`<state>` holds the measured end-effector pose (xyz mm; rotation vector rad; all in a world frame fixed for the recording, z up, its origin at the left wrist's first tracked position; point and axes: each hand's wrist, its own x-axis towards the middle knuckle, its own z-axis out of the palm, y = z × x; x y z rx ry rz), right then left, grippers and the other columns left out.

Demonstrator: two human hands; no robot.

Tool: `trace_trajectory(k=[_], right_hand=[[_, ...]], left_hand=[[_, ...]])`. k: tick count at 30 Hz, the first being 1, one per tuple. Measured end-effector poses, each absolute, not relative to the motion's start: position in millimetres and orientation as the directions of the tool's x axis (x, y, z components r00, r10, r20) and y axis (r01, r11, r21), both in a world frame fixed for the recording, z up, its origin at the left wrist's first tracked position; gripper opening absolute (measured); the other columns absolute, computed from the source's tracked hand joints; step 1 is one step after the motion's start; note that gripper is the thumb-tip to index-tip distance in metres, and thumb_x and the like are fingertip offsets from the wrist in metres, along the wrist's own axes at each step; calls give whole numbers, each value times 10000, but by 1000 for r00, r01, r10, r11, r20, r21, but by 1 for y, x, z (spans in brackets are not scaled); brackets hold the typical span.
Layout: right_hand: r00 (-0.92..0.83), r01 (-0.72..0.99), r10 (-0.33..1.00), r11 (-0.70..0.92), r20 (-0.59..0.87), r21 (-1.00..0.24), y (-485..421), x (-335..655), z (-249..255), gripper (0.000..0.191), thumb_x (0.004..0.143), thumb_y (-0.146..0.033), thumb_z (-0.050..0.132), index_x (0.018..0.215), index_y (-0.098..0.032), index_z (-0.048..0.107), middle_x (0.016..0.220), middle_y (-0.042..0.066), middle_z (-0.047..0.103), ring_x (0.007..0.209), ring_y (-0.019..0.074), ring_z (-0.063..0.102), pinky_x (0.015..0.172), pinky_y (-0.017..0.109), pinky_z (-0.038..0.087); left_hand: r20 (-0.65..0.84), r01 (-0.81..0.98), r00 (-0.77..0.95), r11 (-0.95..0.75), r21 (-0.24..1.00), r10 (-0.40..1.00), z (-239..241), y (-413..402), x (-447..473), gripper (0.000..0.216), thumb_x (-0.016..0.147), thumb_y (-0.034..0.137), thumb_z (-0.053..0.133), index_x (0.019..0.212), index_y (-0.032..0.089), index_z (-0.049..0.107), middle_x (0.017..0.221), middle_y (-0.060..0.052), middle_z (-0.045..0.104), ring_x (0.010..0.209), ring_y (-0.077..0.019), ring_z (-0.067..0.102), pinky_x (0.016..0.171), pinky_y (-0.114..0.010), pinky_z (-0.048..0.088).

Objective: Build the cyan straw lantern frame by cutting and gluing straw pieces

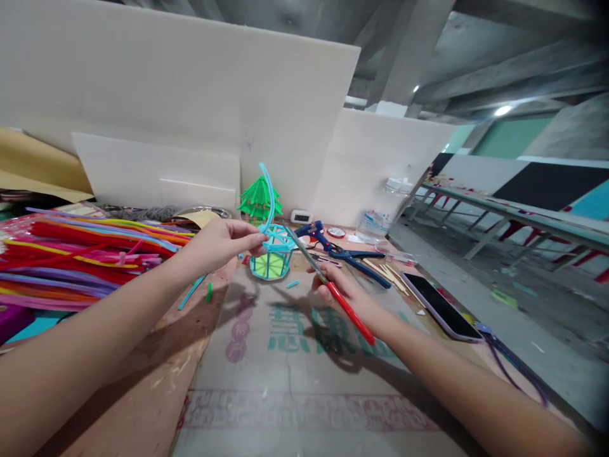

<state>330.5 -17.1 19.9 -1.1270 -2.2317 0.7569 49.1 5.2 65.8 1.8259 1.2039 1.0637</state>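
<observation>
Clock positions take the light-blue, drum-shaped openwork frame with a lime-green base [271,267] as centre; twelve o'clock points away from the wearer.

Left hand [223,243], nine o'clock: thumb and forefinger pinch the lower end of a light-blue, curved, fuzzy pipe cleaner [271,193] at the frame's upper ring. The low grip probably steadies the strip there and leaves its upper length free. Whether these fingers also grip the ring cannot be told.

Right hand [349,287], four o'clock: fingers curl closed around a pair of red-handled metal scissors [345,305]. The blades aim toward eleven o'clock, tips beside the ring—contact cannot be confirmed. This angle presumably holds the hand clear of the frame.

Surroundings: a short light-blue fuzzy offcut [292,284] lies at four o'clock. A multicoloured bundle of fuzzy pipe cleaners [90,254] lies at nine o'clock—apparently within left-hand reach. A dark-blue glue gun [323,240] lies at two o'clock, likely set aside for working room. A green tiered-roof model [260,198] stands at twelve o'clock.
</observation>
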Motion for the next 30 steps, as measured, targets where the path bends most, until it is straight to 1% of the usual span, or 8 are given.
trace_trajectory(k=[2,5,11,15,18,21,24,30], right_hand=[[-535,523,821,508,201,-684,-21,329,20,372,892,-486,439,1155,-223,424,934,31,519,821,174,508,745,302,439],[-571,495,804,500,168,-711,-26,328,19,371,881,-499,470,1135,-235,414,865,3,471,735,150,461,671,276,430],[-632,411,768,446,104,-795,-30,326,18,401,857,-511,523,1117,-221,427,844,-1,437,689,128,415,621,255,405],[-656,375,749,434,96,-819,-27,326,16,432,858,-555,495,1117,-214,435,817,-7,429,662,120,395,602,253,384],[-648,391,757,430,88,-814,-25,327,15,445,862,-578,469,1105,-207,444,814,-1,437,662,123,400,607,260,385],[-653,393,752,441,93,-807,-25,328,14,445,847,-569,502,1105,-209,451,801,-2,442,647,123,397,592,263,377],[-660,386,745,445,95,-808,-26,327,15,434,841,-555,522,1117,-228,452,779,-14,432,629,122,390,573,257,368],[-653,437,751,474,92,-765,-26,326,20,439,850,-577,491,1106,-220,470,781,-2,461,651,132,420,576,256,375]], left_hand=[[259,380,263,-347,858,929,67,2,54,345,762,484,630,807,151,711,767,-49,725,749,-180,654,705,-266,499],[233,397,354,-371,839,906,65,-3,60,336,781,478,606,754,158,706,737,-36,720,722,-173,648,697,-261,491],[175,434,442,-381,816,880,59,-7,69,262,793,406,589,820,183,723,758,-23,737,741,-178,653,706,-263,487],[143,431,471,-369,824,870,59,-10,70,224,777,364,590,789,187,728,749,-16,736,732,-177,663,680,-243,489],[122,432,481,-356,829,868,59,-10,71,208,768,336,588,806,191,732,746,-11,738,740,-180,671,672,-234,496],[115,413,496,-350,840,861,59,-10,72,197,764,303,590,843,201,739,745,-4,740,739,-173,675,690,-231,503],[128,399,515,-369,839,848,58,-10,73,180,762,275,594,828,201,745,734,-3,740,732,-167,673,690,-224,503],[133,425,516,-388,818,846,60,-11,73,221,786,338,593,852,201,754,735,-12,741,734,-172,675,674,-225,500]])
